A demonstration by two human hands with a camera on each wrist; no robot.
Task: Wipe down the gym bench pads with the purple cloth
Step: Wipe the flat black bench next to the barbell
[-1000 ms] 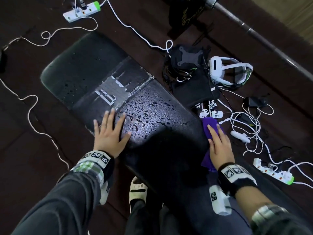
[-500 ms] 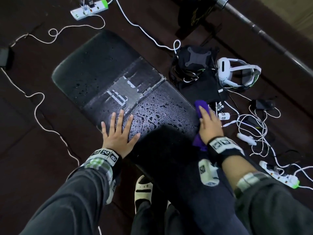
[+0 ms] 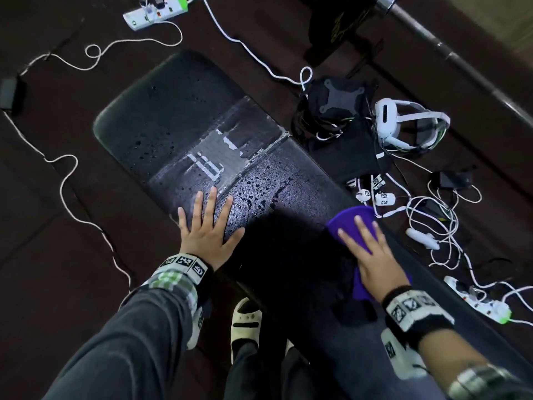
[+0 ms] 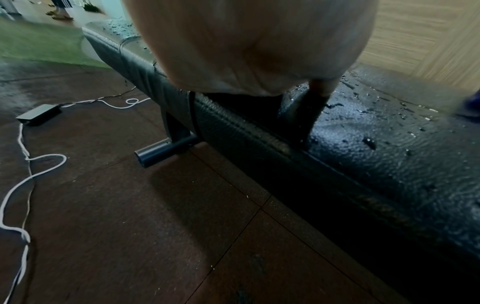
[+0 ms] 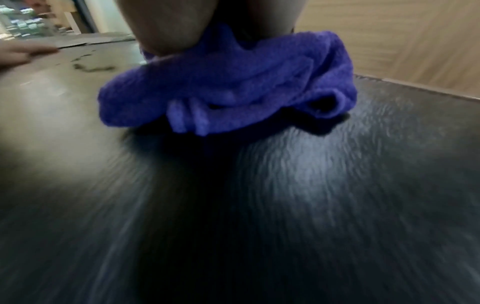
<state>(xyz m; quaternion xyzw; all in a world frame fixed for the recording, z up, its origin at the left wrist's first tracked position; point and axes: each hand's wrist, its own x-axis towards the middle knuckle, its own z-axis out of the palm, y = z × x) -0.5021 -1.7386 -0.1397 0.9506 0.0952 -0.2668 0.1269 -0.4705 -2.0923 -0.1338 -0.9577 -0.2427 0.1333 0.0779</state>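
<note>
1. Head view shows the right hand (image 3: 375, 255) pressing flat on the purple cloth (image 3: 353, 223), with the fingers straight and spread on top of it, not curled around it.
2. The cloth lies on the near pad (image 3: 288, 255) of the gym bench, at its right edge, bunched under the palm; the right wrist view shows its folds (image 5: 228, 98) touching the pad.
3. Compared with half a second ago, the right hand and the cloth are now a little nearer to the person along the right edge, and the fingers are more spread, so a stroke along this edge is going on.
4. The left hand (image 3: 206, 230) stays flat on the pad near the seam (image 3: 259, 158), fingers straight and apart, holding nothing; I judge that it only steadies the body.
5. Many water drops (image 3: 259, 192) are still on the pad between the two hands, and smaller ones on the far pad (image 3: 167, 111).
6. This means the task is at an early part: only the right edge looks wiped, and the middle and the far pad remain.
7. On the floor just beside the right edge lie white cables (image 3: 432, 215) and a white headset (image 3: 403, 122), which the cloth must not catch.
</note>
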